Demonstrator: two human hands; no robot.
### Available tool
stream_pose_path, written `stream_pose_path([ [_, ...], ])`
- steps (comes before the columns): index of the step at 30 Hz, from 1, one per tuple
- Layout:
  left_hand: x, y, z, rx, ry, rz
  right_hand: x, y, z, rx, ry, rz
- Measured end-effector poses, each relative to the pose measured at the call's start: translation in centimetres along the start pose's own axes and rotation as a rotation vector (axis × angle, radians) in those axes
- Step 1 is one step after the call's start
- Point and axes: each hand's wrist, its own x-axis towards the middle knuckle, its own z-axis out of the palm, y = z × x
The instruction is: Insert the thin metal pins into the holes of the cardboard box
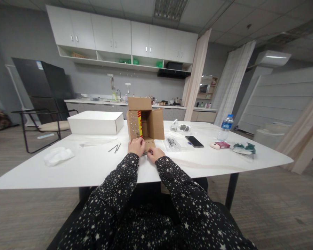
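Pressing on the lowered front flap of the open cardboard box, the left hand lies flat; the right hand, just beside it on the tabletop, pinches something small and dark. Judged, the next move needs steady fingers.
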Motion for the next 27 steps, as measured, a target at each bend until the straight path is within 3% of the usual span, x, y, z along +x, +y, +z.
stream_pose_path([
  [16,0.06,-0.1,0.06,-0.035,-0.01,0.002,-0.1,-0.09,-0.08,0.003,-0.005,0.001],
  [27,0.21,-0.54,0.33,-0.085,-0.08,-0.019,-0.4,-0.59,-0.54,-0.022,-0.02,0.01],
])
